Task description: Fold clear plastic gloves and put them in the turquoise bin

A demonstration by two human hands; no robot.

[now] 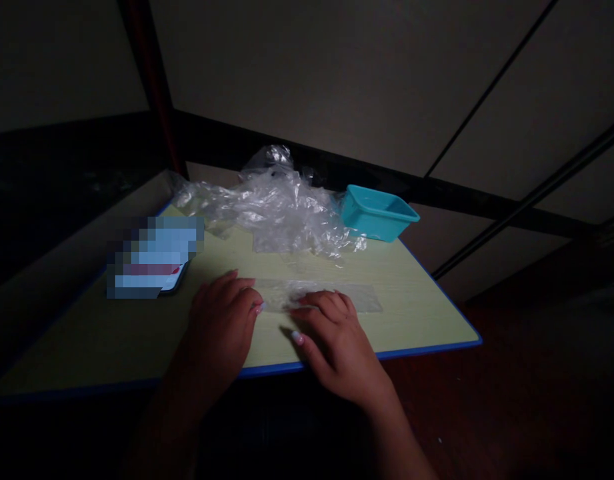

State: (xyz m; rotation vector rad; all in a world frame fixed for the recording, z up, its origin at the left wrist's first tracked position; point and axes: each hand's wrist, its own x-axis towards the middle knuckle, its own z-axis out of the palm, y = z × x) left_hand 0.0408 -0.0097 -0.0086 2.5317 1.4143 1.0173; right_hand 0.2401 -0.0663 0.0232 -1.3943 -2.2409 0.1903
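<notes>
A pale yellow table (427, 317) with a blue edge is seen as the largest item, dimly lit. Across its far part a heap of crumpled clear plastic bags (287, 213) is spread, glossy and loosely folded. At the heap's right end a turquoise plastic tub (369, 223) is placed near the table's far right corner; its inside is only partly seen. Nearer the front edge, two bare hands are observed. The left hand (219, 320) is held over the left end of a flat clear plastic sleeve (364, 298), its fingers curled and close together, the thumb drawn in beside them; whether film is pinched there cannot be told. The right hand (344, 343) is held palm down at the sleeve's middle, fingers slightly parted and bent, fingertips at the film and somewhat blurred, thumb set well apart; no pinch is seen. The sleeve is laid lengthwise on the table between the heap and the front edge, its right end extending beyond the right hand. Handling, as judged: very light, limp, smooth and slippery, easily creased or shifted, with low resistance to tearing if pulled sharply; clinging to the tabletop is possible. Hold is best taken at the two short ends or at a corner, between thumb and fingertip, with a light, even pull. Smallest in this listing, a phone (161, 252) is noted at the left of the table, its screen lit but obscured by pixelation.
</notes>
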